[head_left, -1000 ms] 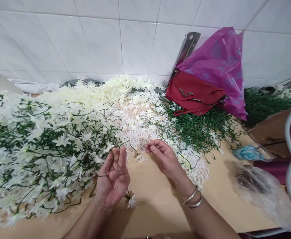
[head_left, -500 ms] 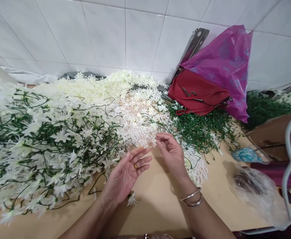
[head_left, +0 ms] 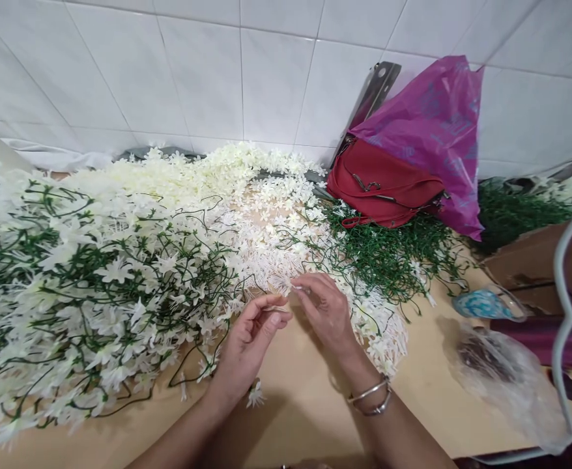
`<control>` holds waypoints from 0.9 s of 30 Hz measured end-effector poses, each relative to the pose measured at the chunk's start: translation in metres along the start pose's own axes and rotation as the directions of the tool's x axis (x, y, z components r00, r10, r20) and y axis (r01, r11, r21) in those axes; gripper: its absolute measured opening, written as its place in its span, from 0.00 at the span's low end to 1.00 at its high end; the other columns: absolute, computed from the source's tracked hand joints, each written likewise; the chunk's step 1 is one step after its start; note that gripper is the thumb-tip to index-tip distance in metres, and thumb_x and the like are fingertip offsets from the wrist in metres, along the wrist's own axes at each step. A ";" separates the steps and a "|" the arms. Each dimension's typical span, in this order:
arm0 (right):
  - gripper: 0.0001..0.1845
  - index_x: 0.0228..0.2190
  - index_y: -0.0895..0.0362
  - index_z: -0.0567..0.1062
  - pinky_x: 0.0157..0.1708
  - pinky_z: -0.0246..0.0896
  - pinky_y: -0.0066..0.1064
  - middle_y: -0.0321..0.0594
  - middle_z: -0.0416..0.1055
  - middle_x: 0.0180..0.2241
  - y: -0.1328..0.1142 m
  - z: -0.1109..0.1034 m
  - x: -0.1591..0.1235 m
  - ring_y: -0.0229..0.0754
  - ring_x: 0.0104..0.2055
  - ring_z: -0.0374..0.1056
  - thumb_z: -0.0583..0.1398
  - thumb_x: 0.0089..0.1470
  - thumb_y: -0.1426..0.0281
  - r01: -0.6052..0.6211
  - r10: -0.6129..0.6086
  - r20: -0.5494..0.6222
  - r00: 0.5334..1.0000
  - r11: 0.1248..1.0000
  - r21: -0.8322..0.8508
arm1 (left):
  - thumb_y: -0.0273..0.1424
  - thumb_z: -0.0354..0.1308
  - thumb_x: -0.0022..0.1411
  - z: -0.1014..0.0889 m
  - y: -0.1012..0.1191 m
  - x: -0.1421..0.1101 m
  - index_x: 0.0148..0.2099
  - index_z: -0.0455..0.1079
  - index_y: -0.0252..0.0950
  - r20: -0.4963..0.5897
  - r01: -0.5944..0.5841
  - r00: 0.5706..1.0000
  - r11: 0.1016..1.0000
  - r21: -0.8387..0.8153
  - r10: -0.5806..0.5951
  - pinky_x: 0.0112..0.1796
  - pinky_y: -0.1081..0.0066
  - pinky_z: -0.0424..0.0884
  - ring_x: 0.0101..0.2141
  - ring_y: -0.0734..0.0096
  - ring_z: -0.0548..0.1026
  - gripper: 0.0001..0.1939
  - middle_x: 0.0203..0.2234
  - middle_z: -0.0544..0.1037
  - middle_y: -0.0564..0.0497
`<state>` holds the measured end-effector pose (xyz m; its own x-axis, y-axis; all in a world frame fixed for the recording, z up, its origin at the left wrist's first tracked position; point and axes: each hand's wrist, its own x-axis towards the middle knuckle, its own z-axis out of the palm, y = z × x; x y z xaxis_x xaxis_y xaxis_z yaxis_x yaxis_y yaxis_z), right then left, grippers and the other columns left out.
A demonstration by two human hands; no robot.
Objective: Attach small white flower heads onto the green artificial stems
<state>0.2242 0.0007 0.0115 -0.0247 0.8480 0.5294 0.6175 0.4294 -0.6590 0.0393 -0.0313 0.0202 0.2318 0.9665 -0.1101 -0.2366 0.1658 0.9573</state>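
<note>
My left hand [head_left: 247, 345] is closed in a pinch, thumb against fingers; a pale sliver shows at its fingertips, too small to name. Facing it, my right hand [head_left: 326, 312] pinches a small white flower part [head_left: 296, 287] between thumb and forefinger. Both hands hover over the table [head_left: 296, 384], fingertips a short gap apart. Just beyond them spreads a heap of thin white flower pieces [head_left: 266, 257]. Left of my hands lies a large pile of white artificial flowers on green stems [head_left: 120, 270]. One loose white flower [head_left: 255, 395] rests below my left wrist.
Green artificial stems [head_left: 388, 254] lie at the right, under a red bag [head_left: 384, 182] and a purple plastic bag [head_left: 432, 124]. Farther right are a blue-patterned item [head_left: 484, 303], a clear plastic bag [head_left: 511, 384], a cardboard box [head_left: 535, 260] and a grey cable [head_left: 563, 280]. Yellowish-white blossoms [head_left: 237, 159] line the tiled wall.
My left hand has turned from an open palm to a closed pinch. My right fingertips have moved slightly left and down, and a small white flower part now shows in them.
</note>
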 end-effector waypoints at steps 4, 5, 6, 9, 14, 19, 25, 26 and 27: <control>0.11 0.41 0.50 0.81 0.42 0.69 0.43 0.43 0.82 0.38 -0.013 0.002 -0.002 0.47 0.41 0.75 0.60 0.65 0.75 0.205 -0.204 0.077 0.976 0.979 -0.012 | 0.45 0.65 0.67 0.000 0.000 0.004 0.58 0.72 0.38 -0.114 -0.009 0.993 1.000 0.024 0.012 0.50 0.65 0.76 0.43 0.65 0.81 0.23 0.44 0.82 0.46; 0.12 0.40 0.49 0.81 0.41 0.69 0.42 0.42 0.82 0.37 -0.015 0.002 -0.002 0.47 0.40 0.75 0.59 0.65 0.76 0.249 -0.246 0.089 0.965 0.968 -0.018 | 0.45 0.65 0.66 0.000 0.000 0.005 0.55 0.73 0.37 -0.128 -0.009 0.992 1.000 0.019 0.012 0.48 0.66 0.76 0.41 0.65 0.81 0.22 0.40 0.82 0.47; 0.12 0.41 0.49 0.81 0.40 0.68 0.42 0.42 0.82 0.37 -0.016 0.003 -0.003 0.47 0.39 0.75 0.59 0.65 0.76 0.279 -0.276 0.097 0.956 0.960 -0.018 | 0.45 0.67 0.65 0.000 0.000 0.007 0.53 0.75 0.36 -0.132 -0.012 0.991 1.000 0.018 0.014 0.47 0.67 0.76 0.40 0.66 0.80 0.21 0.37 0.82 0.48; 0.15 0.43 0.48 0.80 0.40 0.69 0.41 0.41 0.83 0.38 -0.016 0.002 -0.005 0.46 0.39 0.77 0.57 0.65 0.78 0.323 -0.321 0.092 0.942 0.946 -0.001 | 0.43 0.68 0.63 -0.001 0.000 0.009 0.46 0.77 0.35 -0.133 -0.045 0.990 0.998 0.036 0.049 0.42 0.71 0.75 0.36 0.69 0.77 0.17 0.34 0.81 0.50; 0.18 0.45 0.48 0.78 0.44 0.70 0.44 0.42 0.82 0.40 -0.010 -0.003 -0.003 0.48 0.43 0.77 0.56 0.63 0.81 0.243 -0.243 0.018 0.970 0.967 -0.076 | 0.44 0.68 0.64 -0.001 -0.002 0.010 0.41 0.76 0.35 -0.208 -0.029 0.978 0.999 -0.016 0.025 0.44 0.69 0.76 0.38 0.67 0.80 0.16 0.35 0.81 0.50; 0.13 0.46 0.51 0.78 0.51 0.67 0.48 0.46 0.78 0.44 0.000 -0.009 0.003 0.51 0.48 0.73 0.60 0.64 0.76 0.045 -0.093 -0.184 0.979 0.967 -0.249 | 0.43 0.70 0.62 -0.001 -0.007 0.010 0.42 0.78 0.36 -0.198 -0.003 0.980 0.999 -0.032 -0.003 0.46 0.69 0.76 0.41 0.66 0.81 0.16 0.39 0.83 0.47; 0.13 0.50 0.52 0.77 0.56 0.62 0.53 0.48 0.75 0.49 0.006 0.002 0.002 0.54 0.54 0.67 0.60 0.65 0.74 0.038 -0.063 -0.078 0.995 0.958 -0.284 | 0.39 0.70 0.63 -0.003 -0.009 0.005 0.42 0.79 0.37 -0.127 0.003 0.992 1.000 -0.004 -0.004 0.40 0.73 0.73 0.35 0.71 0.77 0.11 0.33 0.82 0.51; 0.14 0.50 0.52 0.77 0.57 0.62 0.54 0.49 0.75 0.50 0.007 0.005 0.001 0.55 0.55 0.66 0.60 0.65 0.74 0.045 -0.060 -0.044 0.997 0.957 -0.285 | 0.39 0.69 0.63 -0.003 -0.009 0.004 0.41 0.79 0.37 -0.123 -0.007 0.992 1.000 0.013 0.009 0.40 0.74 0.73 0.35 0.72 0.76 0.11 0.32 0.81 0.51; 0.14 0.50 0.52 0.77 0.57 0.62 0.55 0.49 0.75 0.51 0.007 0.008 0.000 0.56 0.56 0.64 0.61 0.64 0.74 0.049 -0.056 -0.017 0.998 0.955 -0.293 | 0.39 0.69 0.64 -0.003 -0.009 0.003 0.40 0.79 0.37 -0.114 -0.017 0.993 1.000 0.026 0.020 0.40 0.74 0.73 0.35 0.72 0.76 0.10 0.32 0.81 0.52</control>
<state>0.2222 0.0063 0.0024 -0.0459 0.8170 0.5748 0.8187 0.3604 -0.4470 0.0395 -0.0297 0.0104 0.1177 0.9857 -0.1208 -0.2157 0.1441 0.9658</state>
